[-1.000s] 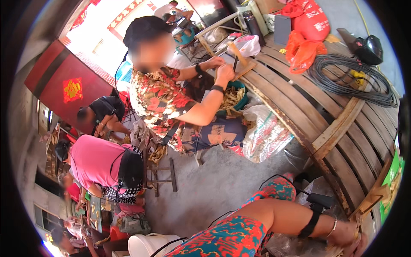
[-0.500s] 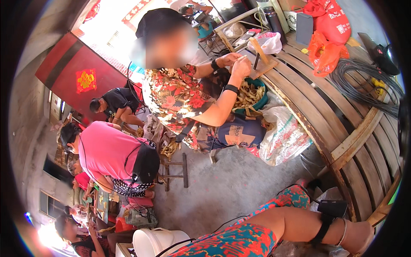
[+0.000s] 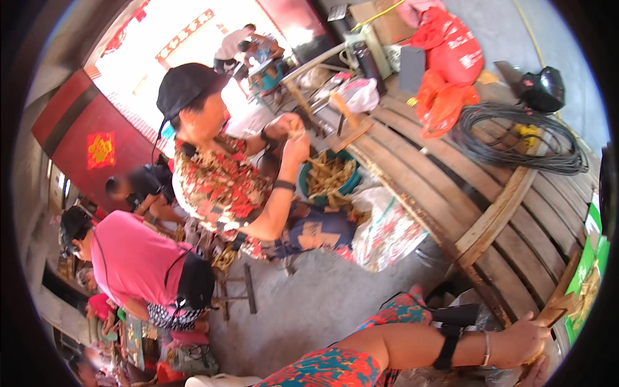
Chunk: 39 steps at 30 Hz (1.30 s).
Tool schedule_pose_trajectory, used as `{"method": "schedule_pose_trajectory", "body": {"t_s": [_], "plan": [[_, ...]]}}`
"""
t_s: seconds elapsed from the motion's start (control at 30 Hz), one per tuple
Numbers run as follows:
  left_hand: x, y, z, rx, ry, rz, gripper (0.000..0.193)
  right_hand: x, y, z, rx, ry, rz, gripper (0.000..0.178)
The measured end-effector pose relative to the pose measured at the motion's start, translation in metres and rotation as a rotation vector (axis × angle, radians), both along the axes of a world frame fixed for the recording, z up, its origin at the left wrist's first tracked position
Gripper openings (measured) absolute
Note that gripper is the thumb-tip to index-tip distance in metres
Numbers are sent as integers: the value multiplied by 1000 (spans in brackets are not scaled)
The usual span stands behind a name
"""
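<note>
From the lower edge my left forearm reaches right, wearing a black strap and a thin bracelet. My left hand (image 3: 516,340) is closed at the far lower right, beside the slatted wooden bench. Something pale yellowish shows at its fingers, too small to name. Just below it, part of my right hand (image 3: 536,373) shows at the dark rim; its fingers are mostly cut off. A pointed piece of wood (image 3: 560,308) juts out just above my left hand. Right of that lies a green sheet (image 3: 594,248) with pale brown pieces on it.
Across the slatted bench (image 3: 445,187) lie a coiled black cable (image 3: 516,145) and red bags (image 3: 451,48). A co-worker in a floral shirt (image 3: 216,187) handles a small pale piece above a green tub (image 3: 351,184) of yellowish pieces. Another person in pink (image 3: 138,258) bends at left.
My view has turned, so the bench and co-workers sit further left. My left hand now shows more fully, and part of my right hand has come into view. The co-worker's head has turned toward their hands.
</note>
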<state>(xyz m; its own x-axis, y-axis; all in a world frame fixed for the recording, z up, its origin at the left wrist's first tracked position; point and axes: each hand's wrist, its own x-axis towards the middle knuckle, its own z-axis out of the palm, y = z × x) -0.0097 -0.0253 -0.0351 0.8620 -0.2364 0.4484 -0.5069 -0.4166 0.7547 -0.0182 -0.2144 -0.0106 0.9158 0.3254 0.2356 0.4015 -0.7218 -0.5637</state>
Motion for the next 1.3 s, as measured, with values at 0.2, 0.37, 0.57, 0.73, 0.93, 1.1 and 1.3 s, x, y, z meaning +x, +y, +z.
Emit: {"method": "schedule_pose_trajectory", "body": {"t_s": [0.2,0.37,0.57,0.73,0.93,1.1,1.3], "plan": [[-20,24,37,159,107,-117,22,-8,27,22,-78,262,119,46],[-12,43,74,-331,68,-344,18,-15,30,39,682,834,-49,31],[-1,60,78,-725,359,-106,13,-4,17,30,1099,1082,154,30],[20,46,62,-792,758,-146,22,22,6,29,1023,1075,20,37],[13,34,51,-760,1037,-210,17,22,16,34,746,967,40,34],[17,34,35,-780,907,-83,8,32,6,20,646,728,-96,23],[41,9,1,-737,779,69,16,58,7,-5,278,259,-249,19]]}}
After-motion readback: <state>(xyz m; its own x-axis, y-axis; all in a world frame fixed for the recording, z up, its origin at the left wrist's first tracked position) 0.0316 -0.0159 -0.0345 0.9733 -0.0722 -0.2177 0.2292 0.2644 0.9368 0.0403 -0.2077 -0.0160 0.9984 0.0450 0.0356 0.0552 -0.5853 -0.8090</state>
